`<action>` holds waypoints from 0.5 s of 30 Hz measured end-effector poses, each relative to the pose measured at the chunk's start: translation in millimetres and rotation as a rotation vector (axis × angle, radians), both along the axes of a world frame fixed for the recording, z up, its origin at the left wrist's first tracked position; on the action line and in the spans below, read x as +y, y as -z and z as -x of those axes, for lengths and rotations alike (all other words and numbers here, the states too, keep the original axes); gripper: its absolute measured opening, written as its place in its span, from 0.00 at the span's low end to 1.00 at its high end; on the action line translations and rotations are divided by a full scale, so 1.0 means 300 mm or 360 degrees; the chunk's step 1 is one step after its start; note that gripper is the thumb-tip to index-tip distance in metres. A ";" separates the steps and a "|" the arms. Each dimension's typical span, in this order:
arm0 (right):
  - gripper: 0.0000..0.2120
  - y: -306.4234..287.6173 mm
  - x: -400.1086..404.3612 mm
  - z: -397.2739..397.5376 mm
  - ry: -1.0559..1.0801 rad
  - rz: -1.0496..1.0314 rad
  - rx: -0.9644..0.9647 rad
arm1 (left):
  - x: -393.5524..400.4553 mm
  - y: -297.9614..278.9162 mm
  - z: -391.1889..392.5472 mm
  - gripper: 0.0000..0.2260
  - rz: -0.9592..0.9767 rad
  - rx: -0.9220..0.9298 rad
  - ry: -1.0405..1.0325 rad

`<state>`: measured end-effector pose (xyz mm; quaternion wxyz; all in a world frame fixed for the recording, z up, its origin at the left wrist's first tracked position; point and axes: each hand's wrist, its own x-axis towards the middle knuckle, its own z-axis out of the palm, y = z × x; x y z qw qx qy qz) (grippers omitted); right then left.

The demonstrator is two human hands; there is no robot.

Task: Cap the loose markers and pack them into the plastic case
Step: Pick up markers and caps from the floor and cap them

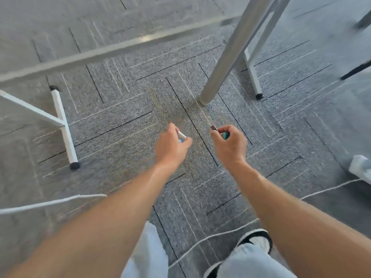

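Grey carpet fills the view; no plastic case shows. Left hand pinches a small grey piece, perhaps a cap; right hand holds a green-tipped marker, apart, so capping looks unfinished and packing remains.

Beyond the right hand, a smooth matt metal leg stands on rough woven grey carpet; glossy white cord trails nearer.

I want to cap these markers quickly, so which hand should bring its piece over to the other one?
Probably the left hand: it pinches a short grey piece, likely a cap, pointing toward the right hand. The right grips the marker; blur hides details.
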<state>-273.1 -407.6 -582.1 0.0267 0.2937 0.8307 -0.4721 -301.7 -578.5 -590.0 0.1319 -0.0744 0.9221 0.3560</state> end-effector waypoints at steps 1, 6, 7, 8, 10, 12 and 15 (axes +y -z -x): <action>0.07 -0.088 -0.010 -0.045 -0.0024 -0.0004 0.0004 | -0.005 -0.077 -0.043 0.12 0.0037 -0.0013 -0.0026; 0.06 -0.488 -0.064 -0.287 -0.0066 -0.0192 0.0088 | -0.041 -0.458 -0.243 0.13 0.0072 0.0051 -0.0086; 0.06 -0.568 -0.077 -0.341 -0.0047 -0.0182 0.0161 | -0.046 -0.530 -0.283 0.13 0.0046 0.0090 -0.0118; 0.06 -0.651 -0.087 -0.401 -0.0038 -0.0178 0.0244 | -0.044 -0.605 -0.325 0.14 -0.0003 0.0143 -0.0156; 0.06 -0.805 -0.090 -0.533 -0.0036 -0.0176 0.0374 | -0.027 -0.747 -0.414 0.15 -0.0174 0.0243 -0.0260; 0.06 -0.925 -0.071 -0.661 -0.0008 -0.0159 0.0476 | 0.011 -0.867 -0.499 0.13 -0.0289 0.0302 -0.0281; 0.07 -1.048 -0.033 -0.801 0.0097 -0.0174 0.0657 | 0.062 -1.031 -0.610 0.12 -0.0427 0.0397 -0.0221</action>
